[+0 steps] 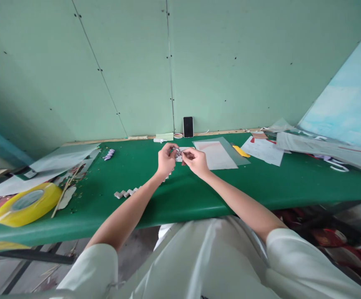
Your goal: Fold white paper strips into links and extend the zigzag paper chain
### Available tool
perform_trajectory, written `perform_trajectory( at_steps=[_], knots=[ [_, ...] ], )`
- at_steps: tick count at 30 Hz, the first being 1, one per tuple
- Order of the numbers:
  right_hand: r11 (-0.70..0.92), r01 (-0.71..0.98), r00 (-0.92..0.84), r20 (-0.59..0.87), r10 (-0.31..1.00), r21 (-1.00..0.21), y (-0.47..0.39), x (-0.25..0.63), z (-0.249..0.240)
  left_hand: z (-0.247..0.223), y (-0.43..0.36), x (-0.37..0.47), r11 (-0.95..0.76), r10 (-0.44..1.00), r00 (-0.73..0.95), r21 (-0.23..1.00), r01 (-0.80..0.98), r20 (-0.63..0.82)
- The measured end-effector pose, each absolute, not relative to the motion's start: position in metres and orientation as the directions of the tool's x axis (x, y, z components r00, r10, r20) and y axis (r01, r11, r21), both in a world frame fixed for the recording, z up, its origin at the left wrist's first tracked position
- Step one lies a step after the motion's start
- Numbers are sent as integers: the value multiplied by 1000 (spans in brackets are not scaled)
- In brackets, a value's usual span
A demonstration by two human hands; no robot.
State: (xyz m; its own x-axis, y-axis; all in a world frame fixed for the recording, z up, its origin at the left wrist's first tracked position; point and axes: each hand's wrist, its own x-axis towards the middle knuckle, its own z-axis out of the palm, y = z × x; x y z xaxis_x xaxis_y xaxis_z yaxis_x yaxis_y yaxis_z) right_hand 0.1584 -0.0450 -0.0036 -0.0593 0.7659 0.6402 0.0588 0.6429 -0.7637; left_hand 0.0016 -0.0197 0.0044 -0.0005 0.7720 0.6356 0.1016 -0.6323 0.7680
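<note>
My left hand [166,160] and my right hand [195,160] meet above the green table [186,193], both pinching a small folded paper piece [178,152] between their fingertips. A zigzag folded paper strip [127,192] lies on the table beneath my left forearm and seems to run up toward my left hand. What the small piece is exactly is too small to tell.
A yellow tape roll [25,203] and thin sticks [65,189] lie at the left. A phone [188,126] leans on the wall. Paper sheets [218,154], a yellow cutter [241,151] and more papers [292,145] lie to the right. Small purple pieces [108,154] sit at the back left.
</note>
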Motion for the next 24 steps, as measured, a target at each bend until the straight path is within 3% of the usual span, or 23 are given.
perform_trajectory(
  at_steps=[12, 18, 24],
  knots=[
    [621, 5, -42, 621, 783, -784, -49, 157, -3, 4, -14, 2, -571, 819, 4, 817, -73, 573],
    [625, -26, -34, 626, 779, -780, -50, 157, -2, 3, -12, 3, -484, 854, 85, 843, -234, 514],
    [625, -17, -14, 625, 780, -780, -52, 156, -2, 8, -17, 4, -430, 866, 138, 857, -284, 480]
  ],
)
